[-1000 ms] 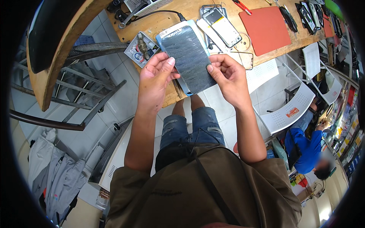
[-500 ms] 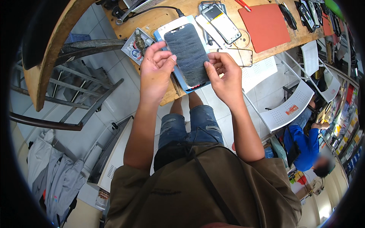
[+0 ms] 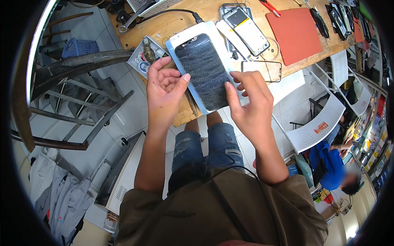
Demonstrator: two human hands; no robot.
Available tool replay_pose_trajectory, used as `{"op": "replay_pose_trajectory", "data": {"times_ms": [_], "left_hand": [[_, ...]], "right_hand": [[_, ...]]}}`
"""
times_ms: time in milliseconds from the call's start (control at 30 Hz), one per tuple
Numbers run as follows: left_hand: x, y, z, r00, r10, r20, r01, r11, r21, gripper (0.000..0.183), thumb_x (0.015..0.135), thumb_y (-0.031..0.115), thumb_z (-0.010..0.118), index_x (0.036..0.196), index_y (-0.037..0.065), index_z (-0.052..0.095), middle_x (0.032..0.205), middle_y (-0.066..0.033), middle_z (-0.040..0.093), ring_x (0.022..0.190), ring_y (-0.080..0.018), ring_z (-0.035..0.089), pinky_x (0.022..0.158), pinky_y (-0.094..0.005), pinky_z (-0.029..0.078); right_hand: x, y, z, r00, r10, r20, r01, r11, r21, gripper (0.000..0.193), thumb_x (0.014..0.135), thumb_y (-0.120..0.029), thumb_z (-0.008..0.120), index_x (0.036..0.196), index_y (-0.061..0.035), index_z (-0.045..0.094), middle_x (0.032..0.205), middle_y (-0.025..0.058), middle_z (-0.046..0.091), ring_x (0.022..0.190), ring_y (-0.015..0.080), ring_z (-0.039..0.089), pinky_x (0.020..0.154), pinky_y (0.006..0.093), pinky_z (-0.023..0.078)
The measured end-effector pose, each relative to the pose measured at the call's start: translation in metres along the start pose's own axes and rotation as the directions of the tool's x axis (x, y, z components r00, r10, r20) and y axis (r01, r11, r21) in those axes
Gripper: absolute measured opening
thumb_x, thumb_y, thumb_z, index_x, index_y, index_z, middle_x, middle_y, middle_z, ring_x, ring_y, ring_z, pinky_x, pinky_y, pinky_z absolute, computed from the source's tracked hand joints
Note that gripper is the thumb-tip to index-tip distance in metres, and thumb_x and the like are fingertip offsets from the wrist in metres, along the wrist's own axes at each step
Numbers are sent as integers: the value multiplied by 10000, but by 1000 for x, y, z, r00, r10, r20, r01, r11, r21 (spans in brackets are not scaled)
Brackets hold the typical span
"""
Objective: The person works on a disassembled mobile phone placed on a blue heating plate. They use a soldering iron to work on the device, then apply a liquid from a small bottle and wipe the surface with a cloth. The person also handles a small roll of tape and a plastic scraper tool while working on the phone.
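A phone-sized black panel (image 3: 203,69) with a rippled, wrinkled surface lies on a white and light-blue flat device (image 3: 183,37) at the front edge of the wooden bench. At its left side is my left hand (image 3: 166,88), fingers loosely curled and apart from the thumb, whose tip is by the panel's edge. My right hand (image 3: 252,92) is at the right side, fingers spread, the thumb tip at the panel's right edge. Neither hand grips the panel. A black cable (image 3: 170,11) runs to the device's far end.
An opened phone (image 3: 246,30), a thin black frame (image 3: 262,70) and a red-orange mat (image 3: 293,35) lie right on the bench. A small white tray (image 3: 141,61) of odds and ends stands left. White perforated chairs (image 3: 316,130) and a person in blue (image 3: 326,166) are farther right.
My right hand has loosened from the panel's edge, its fingers spreading. My left hand stays close by the left edge. The whole view has shifted, with the bench lower in it.
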State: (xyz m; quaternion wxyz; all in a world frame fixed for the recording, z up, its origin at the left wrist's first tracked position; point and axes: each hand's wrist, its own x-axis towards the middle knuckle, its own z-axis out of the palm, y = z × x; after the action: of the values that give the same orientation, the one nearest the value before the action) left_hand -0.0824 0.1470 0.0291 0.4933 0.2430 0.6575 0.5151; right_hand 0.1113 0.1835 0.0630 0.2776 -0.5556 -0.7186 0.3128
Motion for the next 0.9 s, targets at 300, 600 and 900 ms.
{"op": "replay_pose_trajectory", "data": {"times_ms": [300, 600, 900], "left_hand": [[20, 19, -16, 884, 467, 21, -414, 763, 497, 113, 957, 28, 696, 1062, -14, 695, 922, -43, 660, 842, -112, 602, 751, -250, 478], [75, 77, -22, 609, 472, 638, -763, 130, 633, 103, 864, 60, 745, 953, 13, 720, 865, -120, 690, 823, -325, 648, 735, -414, 515], [76, 78, -21, 619, 358, 699, -767, 84, 637, 108, 891, 47, 711, 963, -27, 679, 876, -134, 666, 842, -321, 627, 775, -390, 500]], "right_hand": [[11, -1, 16, 963, -268, -20, 265, 961, -79, 467, 709, -130, 849, 1128, 1, 690, 1158, 190, 613, 988, 352, 582, 826, 426, 490], [9, -14, 33, 980, -196, 39, 200, 953, -229, 702, 658, -216, 881, 1273, -11, 611, 1277, 196, 564, 1048, 357, 556, 848, 452, 430], [2, -21, 43, 982, -186, -26, 169, 938, -302, 701, 677, -183, 852, 1294, 20, 589, 1266, 214, 571, 1040, 347, 559, 846, 447, 425]]}}
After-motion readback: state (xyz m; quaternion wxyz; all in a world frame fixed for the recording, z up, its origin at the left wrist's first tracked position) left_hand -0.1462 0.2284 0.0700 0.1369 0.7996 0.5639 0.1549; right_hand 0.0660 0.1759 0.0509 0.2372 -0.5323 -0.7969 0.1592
